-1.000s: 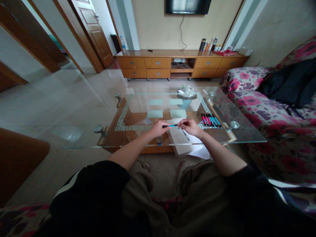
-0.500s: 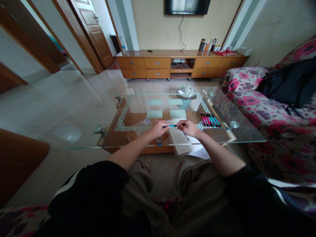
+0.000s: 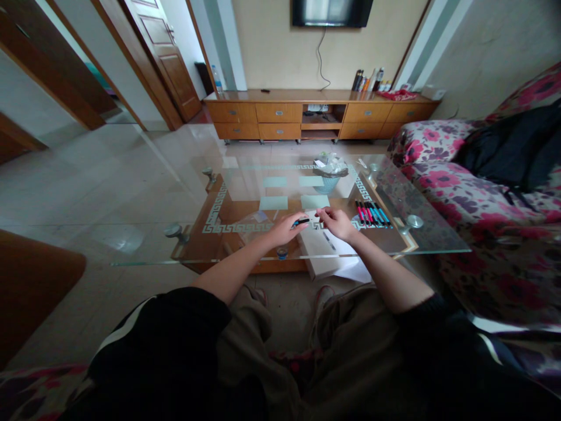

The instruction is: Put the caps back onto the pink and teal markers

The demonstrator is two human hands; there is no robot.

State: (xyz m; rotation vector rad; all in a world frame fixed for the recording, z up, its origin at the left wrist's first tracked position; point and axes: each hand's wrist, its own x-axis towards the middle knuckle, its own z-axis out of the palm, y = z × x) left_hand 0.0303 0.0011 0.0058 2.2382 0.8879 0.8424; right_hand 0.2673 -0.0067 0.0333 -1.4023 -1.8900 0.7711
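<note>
Left hand (image 3: 284, 229) pinched a blue pen (image 3: 301, 221); right hand (image 3: 338, 223) pinched its cap end, separation unconfirmed, pen row (image 3: 371, 214) at three o'clock.

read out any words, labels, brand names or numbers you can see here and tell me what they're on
None can be read.
Pen in the left hand: any print too small.
Row of pens on the glass table: print too small.
Bottles on the cabinet: labels blurred.
White box: a dark mark, unreadable.

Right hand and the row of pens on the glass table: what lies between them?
In the head view nothing lies between the right hand and the row of pens, only bare glass table top with its fret border.
</note>
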